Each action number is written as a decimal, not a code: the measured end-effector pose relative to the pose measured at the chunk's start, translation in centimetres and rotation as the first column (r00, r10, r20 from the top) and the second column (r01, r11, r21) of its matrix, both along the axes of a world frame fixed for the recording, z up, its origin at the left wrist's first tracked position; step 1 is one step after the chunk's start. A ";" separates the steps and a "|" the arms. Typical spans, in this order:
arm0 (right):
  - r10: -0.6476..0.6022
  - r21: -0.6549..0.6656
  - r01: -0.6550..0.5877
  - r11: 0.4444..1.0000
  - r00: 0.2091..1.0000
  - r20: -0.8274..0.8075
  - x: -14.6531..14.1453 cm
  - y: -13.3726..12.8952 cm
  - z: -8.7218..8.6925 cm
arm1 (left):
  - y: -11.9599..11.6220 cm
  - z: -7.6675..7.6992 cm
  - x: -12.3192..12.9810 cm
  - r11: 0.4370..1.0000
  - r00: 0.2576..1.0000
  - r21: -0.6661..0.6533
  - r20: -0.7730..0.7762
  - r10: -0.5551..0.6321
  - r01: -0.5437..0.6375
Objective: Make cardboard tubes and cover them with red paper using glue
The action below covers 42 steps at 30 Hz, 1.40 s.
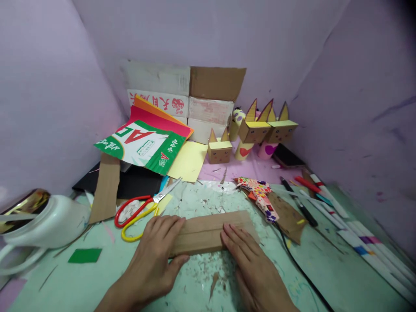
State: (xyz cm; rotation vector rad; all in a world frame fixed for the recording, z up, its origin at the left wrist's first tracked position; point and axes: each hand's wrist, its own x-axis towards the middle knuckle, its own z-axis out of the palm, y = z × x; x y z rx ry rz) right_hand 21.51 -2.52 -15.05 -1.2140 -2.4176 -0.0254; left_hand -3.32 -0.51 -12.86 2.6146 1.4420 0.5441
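A folded piece of brown cardboard (204, 230) with lengthwise crease lines lies on the table right in front of me. My left hand (159, 251) grips its left end, fingers over the top and thumb at the near edge. On the right end my right hand (250, 264) holds it down, fingers together across the top; its thumb is mostly hidden beneath the hand. Just beyond my left hand lie scissors (146, 208) with one red and one yellow handle, blades partly apart. A flower-patterned glue gun (260, 195) rests past the right end of the cardboard.
Cardboard animal figures (220, 152) stand at the back near a propped box sheet (211, 115). Coloured sheets and green packaging (143, 145) are piled at back left. A white mug (61, 221) lies tipped at left. Markers (373, 247) line the right; a black cord (302, 268) crosses there.
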 end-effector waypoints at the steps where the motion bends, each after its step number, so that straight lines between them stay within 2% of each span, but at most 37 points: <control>1: -0.001 0.019 0.001 1.000 1.000 -0.021 0.1 0.0 -0.2 | 0.0 0.1 0.0 1.000 1.000 0.005 0.007 -0.007 0.007; 5: 0.019 0.063 -0.011 0.998 0.991 -0.136 0.9 0.1 -1.2 | 0.1 0.4 0.0 0.992 0.998 0.120 0.056 -0.040 0.034; 9: 0.088 0.165 -0.043 0.985 0.958 -0.275 2.1 -0.3 -1.2 | -0.4 0.4 0.1 0.953 0.992 0.295 0.078 -0.095 0.068; 11: 0.012 0.135 0.036 0.990 0.940 -0.340 2.4 -0.5 -0.7 | -0.8 0.2 0.1 0.932 0.991 0.355 0.071 -0.109 0.077; 14: -0.204 0.077 0.266 0.961 0.869 -0.450 2.4 -0.3 0.4 | -1.3 0.1 0.2 0.904 0.991 0.415 0.034 -0.127 0.102; 15: -0.241 0.058 0.297 0.953 0.861 -0.447 2.4 0.0 0.7 | -1.5 0.1 0.3 0.895 0.991 0.433 0.023 -0.134 0.111; 17: -0.195 0.039 0.224 0.974 0.913 -0.358 2.4 0.5 1.1 | -1.6 0.1 0.4 0.885 0.991 0.452 0.020 -0.134 0.110; 19: -0.070 0.038 0.084 0.996 0.956 -0.285 2.6 0.8 1.0 | -1.7 0.1 0.4 0.898 0.990 0.431 0.063 -0.126 0.087; 21: 0.013 0.058 0.004 0.998 0.958 -0.287 2.8 1.0 0.9 | -1.7 0.2 0.3 0.931 0.978 0.362 0.170 -0.117 0.049; 25: 0.011 0.063 0.009 0.998 0.952 -0.305 2.6 0.7 0.8 | -1.4 0.2 -0.7 0.995 0.917 0.082 0.398 0.017 -0.054; 28: 0.015 0.074 0.008 0.997 0.952 -0.306 2.3 0.6 1.1 | -0.9 0.1 -1.2 0.997 0.908 -0.045 0.413 0.071 -0.057; 36: -0.017 0.103 0.057 0.993 0.934 -0.358 2.1 0.6 0.9 | -0.2 0.9 -0.8 0.997 0.935 -0.071 0.352 0.040 -0.016; 38: -0.022 0.089 0.058 0.994 0.930 -0.367 2.3 0.5 0.6 | -0.1 1.0 -0.7 1.000 0.932 -0.013 0.362 0.007 -0.002; 42: -0.011 0.056 0.037 0.998 0.912 -0.410 2.5 0.7 0.2 | 0.5 1.0 -0.6 0.981 0.890 0.166 0.425 -0.166 0.103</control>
